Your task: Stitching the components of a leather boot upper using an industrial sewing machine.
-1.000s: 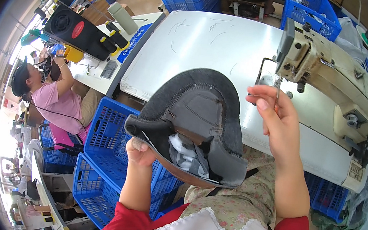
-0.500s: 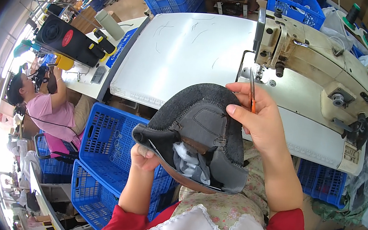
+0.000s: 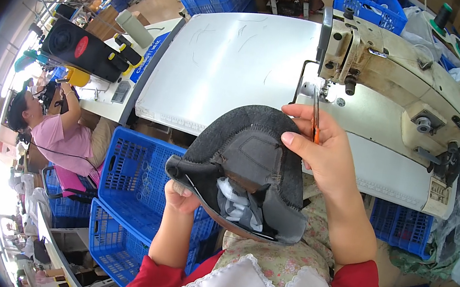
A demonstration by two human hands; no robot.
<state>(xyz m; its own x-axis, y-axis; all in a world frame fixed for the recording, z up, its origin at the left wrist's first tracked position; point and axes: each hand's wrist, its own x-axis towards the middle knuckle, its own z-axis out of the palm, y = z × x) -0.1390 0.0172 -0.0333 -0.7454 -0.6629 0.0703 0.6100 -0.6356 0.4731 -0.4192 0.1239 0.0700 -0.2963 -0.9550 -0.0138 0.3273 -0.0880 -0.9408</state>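
Left hand (image 3: pixel 180 197) of mine is clamped on the lower left edge of a curved black piece (image 3: pixel 251 155), my thumb in front, a tan wrap on it, and the other fingers mostly hidden behind. With my right hand (image 3: pixel 324 146) I grip a slim metal tool with an orange handle (image 3: pixel 315 119), its point upward; my thumb tip presses on the piece's upper right rim, and my index finger lies by the top edge. Whether the fingertips meet behind it I cannot tell.

The piece sits tilted in front of me, just off the near edge of the white table (image 3: pixel 221 73) and above my floral apron (image 3: pixel 261 262). It has a fuzzy outer band, stitching along the band's inner side, a smooth grey panel, and crumpled white and grey material (image 3: pixel 239 205) in its hollow.

Beyond my right hand stands a cream sewing machine (image 3: pixel 399 72). Blue crates (image 3: pixel 125 156) are on my left, and past them a co-worker in a pink top (image 3: pixel 67 138) sits at another table.
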